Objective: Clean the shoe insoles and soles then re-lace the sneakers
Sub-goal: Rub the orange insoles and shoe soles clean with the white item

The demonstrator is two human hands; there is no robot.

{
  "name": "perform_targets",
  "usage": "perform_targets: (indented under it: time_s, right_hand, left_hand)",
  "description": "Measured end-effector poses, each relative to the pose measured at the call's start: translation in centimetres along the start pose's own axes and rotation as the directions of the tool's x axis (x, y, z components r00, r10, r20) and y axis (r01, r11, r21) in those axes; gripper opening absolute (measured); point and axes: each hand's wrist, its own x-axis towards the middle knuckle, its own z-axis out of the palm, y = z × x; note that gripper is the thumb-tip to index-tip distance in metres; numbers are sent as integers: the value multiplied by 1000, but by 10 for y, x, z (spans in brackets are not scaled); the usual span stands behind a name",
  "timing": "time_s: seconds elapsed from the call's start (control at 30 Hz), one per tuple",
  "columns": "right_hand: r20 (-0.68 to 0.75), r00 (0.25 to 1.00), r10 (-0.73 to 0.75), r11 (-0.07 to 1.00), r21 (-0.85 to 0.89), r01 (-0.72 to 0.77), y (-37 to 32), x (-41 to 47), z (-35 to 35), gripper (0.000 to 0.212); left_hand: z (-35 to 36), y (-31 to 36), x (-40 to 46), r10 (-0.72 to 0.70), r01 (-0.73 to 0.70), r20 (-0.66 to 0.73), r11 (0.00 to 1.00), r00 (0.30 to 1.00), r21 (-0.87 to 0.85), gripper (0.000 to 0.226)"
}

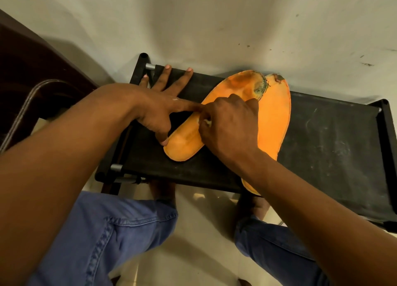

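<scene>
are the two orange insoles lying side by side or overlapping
Overlapping. The left insole lies flat on the black stand with its toe end across the right insole, pinned under both hands.

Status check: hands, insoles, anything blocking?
Left hand flat, fingers spread, steadying the top insole. Right hand curled round a small pale thing, rubbing that insole. Second insole underneath, dark grime at toe. Nothing in the way on the black stand.

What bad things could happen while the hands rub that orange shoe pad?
The lower insole sticks out over the black rack's near edge, so rubbing could nudge it onto the floor. The left hand pins the top insole only near its heel, so it may twist under the right hand. The dark grime at the toe might smear.
</scene>
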Motion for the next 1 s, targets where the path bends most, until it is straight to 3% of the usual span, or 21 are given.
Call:
perform_targets:
  time_s: [0.1,0.33,0.5,0.6,0.8,1.0]
  right_hand:
    - [23,998,51,997,58,-52,2,4,1,20]
    - [76,982,-175,980,110,166,-24,-7,-2,13]
    - [16,999,-43,999,-3,43,-11,3,-3,15]
    - [36,999,1,1000,23,-1,-9,6,-1,16]
    - [95,977,-189,968,183,169,-28,-9,1,13]
    - [37,999,5,995,104,-9,-19,-6,4,14]
  left_hand:
    - [-1,-1,0,0,0,2,1000,1000,11,118]
    - [0,-1,0,2,-2,-13,1000,1000,-5,123]
    - [0,0,1,-6,6,-8,1000,1000,19,123]
    - [0,-2,2,-6,6,-10,1000,1000,19,123]
    - [1,-3,2,0,0,-9,1000,1000,-5,123]
    - [1,-2,3,0,0,-14,1000,1000,13,123]
